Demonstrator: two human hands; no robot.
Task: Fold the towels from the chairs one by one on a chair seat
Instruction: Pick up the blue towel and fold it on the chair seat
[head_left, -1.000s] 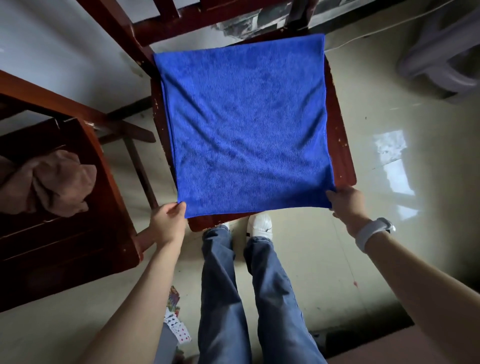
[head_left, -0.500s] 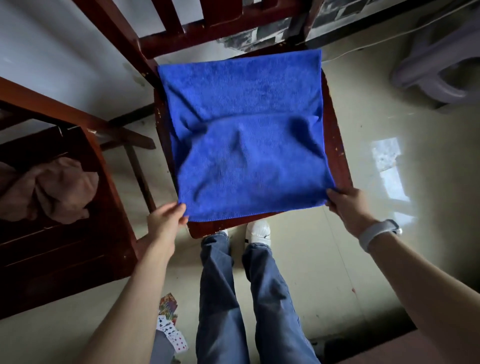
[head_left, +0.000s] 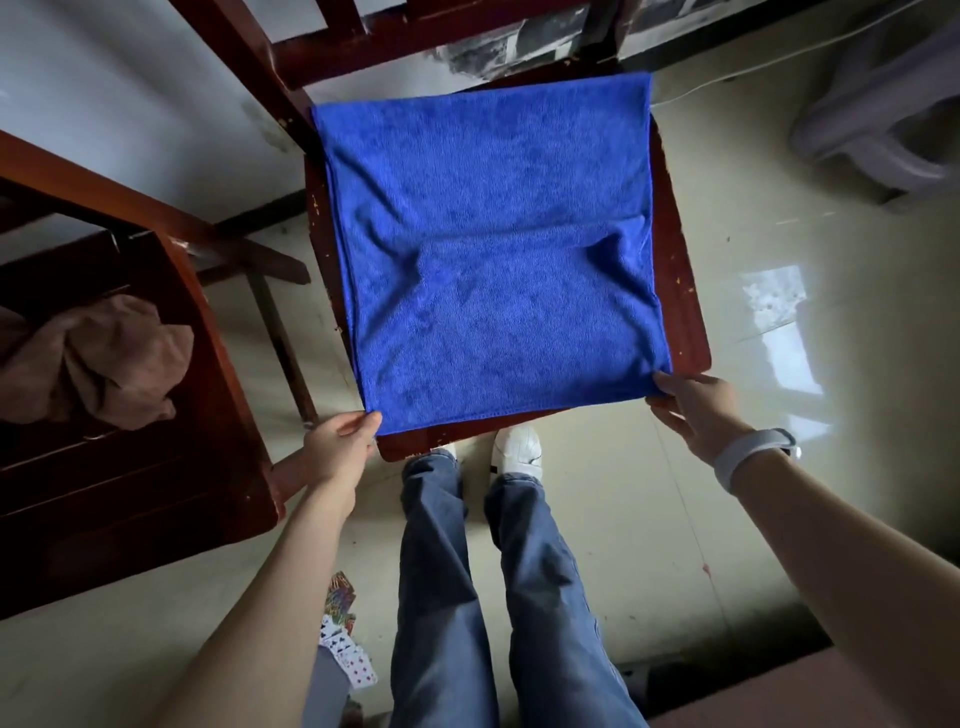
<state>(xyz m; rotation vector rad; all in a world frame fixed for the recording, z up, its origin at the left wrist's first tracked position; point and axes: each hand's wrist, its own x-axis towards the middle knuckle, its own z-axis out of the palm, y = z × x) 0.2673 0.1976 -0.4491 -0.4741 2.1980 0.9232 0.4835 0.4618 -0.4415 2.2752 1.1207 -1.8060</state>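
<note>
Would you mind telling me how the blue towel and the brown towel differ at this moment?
The blue towel lies spread nearly flat over the seat of the middle chair, while the brown towel sits crumpled in a heap on the left chair. The blue towel is pinched at its two near corners by the left hand and right hand; the brown towel is untouched. Both rest on dark wooden chair seats.
</note>
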